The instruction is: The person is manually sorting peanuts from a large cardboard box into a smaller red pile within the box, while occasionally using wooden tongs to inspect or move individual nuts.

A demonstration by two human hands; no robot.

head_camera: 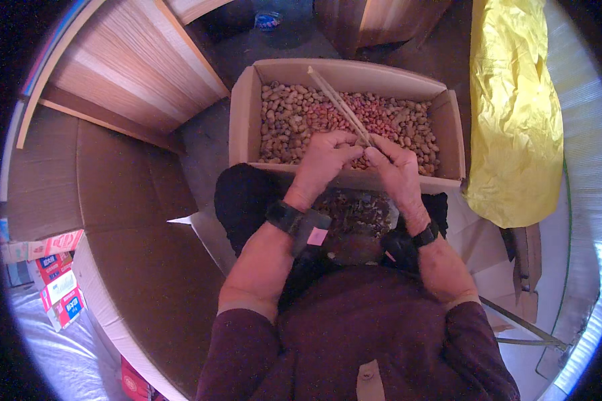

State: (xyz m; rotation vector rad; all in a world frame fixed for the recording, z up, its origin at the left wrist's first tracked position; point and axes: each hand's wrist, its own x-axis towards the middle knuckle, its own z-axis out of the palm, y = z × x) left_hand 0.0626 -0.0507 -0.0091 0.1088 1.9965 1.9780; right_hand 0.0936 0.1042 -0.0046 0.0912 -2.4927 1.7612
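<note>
An open cardboard box (346,69) stands before me, holding unshelled peanuts (283,108) and reddish shelled kernels (326,116) towards its middle. My left hand (328,153) and my right hand (394,160) meet over the box's near side, fingertips close together. A pale, narrow stick-like tool (338,103), seemingly folded or split lengthwise, slants up and left from between the hands. My right hand's fingers close on its lower end. The left fingers are pinched at the same spot; whether they hold a peanut there is hidden.
Broken shells (358,213) lie below the box between my knees. A yellow sack (516,125) stands at the right. Wooden panels (130,65) rise at the upper left, with a large cardboard sheet (140,280) below them. Small printed boxes (62,295) are at the far left.
</note>
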